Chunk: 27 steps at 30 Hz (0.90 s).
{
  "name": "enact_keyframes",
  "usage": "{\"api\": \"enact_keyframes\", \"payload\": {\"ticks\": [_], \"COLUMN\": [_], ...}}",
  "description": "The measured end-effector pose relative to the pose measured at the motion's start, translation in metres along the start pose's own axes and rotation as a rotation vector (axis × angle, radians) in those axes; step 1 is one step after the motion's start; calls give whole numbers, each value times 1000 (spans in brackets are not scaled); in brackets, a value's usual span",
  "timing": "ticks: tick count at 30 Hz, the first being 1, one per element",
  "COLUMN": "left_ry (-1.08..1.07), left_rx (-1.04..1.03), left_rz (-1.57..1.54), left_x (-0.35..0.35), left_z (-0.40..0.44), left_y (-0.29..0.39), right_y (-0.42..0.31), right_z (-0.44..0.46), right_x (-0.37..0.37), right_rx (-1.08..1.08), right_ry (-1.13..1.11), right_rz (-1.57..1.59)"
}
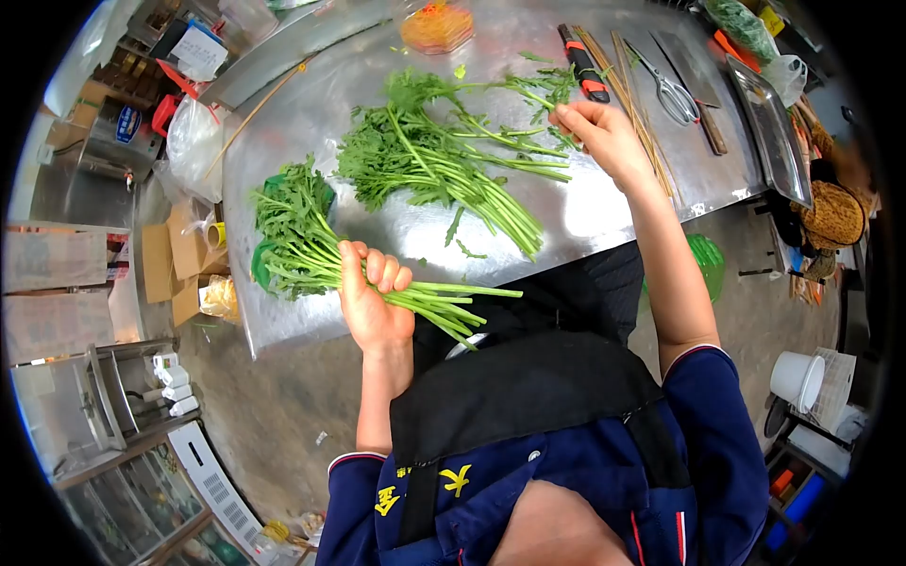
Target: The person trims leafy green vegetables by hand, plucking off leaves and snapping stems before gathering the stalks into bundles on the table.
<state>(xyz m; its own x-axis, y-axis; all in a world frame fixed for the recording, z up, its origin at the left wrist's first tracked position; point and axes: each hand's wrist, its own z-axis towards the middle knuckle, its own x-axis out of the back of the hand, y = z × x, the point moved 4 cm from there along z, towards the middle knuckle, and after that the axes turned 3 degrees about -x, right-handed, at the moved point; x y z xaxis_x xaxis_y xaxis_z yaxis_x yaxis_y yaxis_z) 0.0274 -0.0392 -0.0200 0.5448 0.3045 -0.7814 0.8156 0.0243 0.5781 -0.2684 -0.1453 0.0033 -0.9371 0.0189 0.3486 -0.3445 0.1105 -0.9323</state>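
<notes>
My left hand point(371, 292) is wrapped round a bunch of leafy green stalks point(300, 236), which look like chrysanthemum greens. Their leaves point up and left, and the cut stems stick out toward my apron. In my right hand point(601, 135), thumb and fingers pinch the stem of a single green sprig point(540, 97), whose leaves reach left and up. Between my hands a loose pile of the same greens point(425, 156) lies on the metal table point(585, 222), stems toward the lower right. Green netting or plastic shows behind the held bunch.
Right of the pile lie a black-and-red box cutter point(582, 64), thin sticks point(630, 99), scissors point(672, 94), a cleaver point(694, 80) and a metal tray point(769, 127). An orange bundle point(436, 26) sits at the far edge. A cardboard box point(184, 245) stands left of the table.
</notes>
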Motion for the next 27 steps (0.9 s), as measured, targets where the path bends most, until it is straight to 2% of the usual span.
{"api": "enact_keyframes", "payload": {"ticks": [1, 2, 6, 7, 9, 11, 12, 15, 17, 19, 22, 23, 27], "left_ry": [1, 5, 88, 76, 53, 59, 28, -142, -188, -165, -125, -114, -188], "left_rx": [5, 8, 17, 36, 69, 73, 81, 82, 118, 65, 22, 10, 16], "left_rz": [7, 15, 121, 128, 134, 236, 251, 261, 278, 318, 367, 378, 314], "left_x": [0, 1, -8, -10, -11, -24, -29, -41, -38, -35, -33, -33, -25], "left_z": [0, 0, -4, -4, -4, -9, -11, -12, -11, -11, -12, -12, -10], "left_y": [-1, -2, -6, -8, -15, -17, -19, -19, -19, -18, -13, -12, -18], "right_y": [7, 11, -19, -19, -22, -30, -28, -27, -26, -30, -41, -41, -61], "right_z": [-1, -6, -30, -32, -47, -64, -67, -80, -86, -92, -87, -81, -77], "right_x": [2, 2, -13, -23, -48, -75, -88, -115, -125, -129, -113, -110, -116], "right_rx": [-141, -254, -146, -88, -108, -57, 23, 6, 85, 74, 137, 189, 234], "right_ry": [-74, -183, -348, -385, -460, -525, -547, -596, -544, -608, -406, -307, -368], "right_rz": [145, 470, 749, 717, 606, 641, 630, 562, 443, 550, 172, 221, 269]}}
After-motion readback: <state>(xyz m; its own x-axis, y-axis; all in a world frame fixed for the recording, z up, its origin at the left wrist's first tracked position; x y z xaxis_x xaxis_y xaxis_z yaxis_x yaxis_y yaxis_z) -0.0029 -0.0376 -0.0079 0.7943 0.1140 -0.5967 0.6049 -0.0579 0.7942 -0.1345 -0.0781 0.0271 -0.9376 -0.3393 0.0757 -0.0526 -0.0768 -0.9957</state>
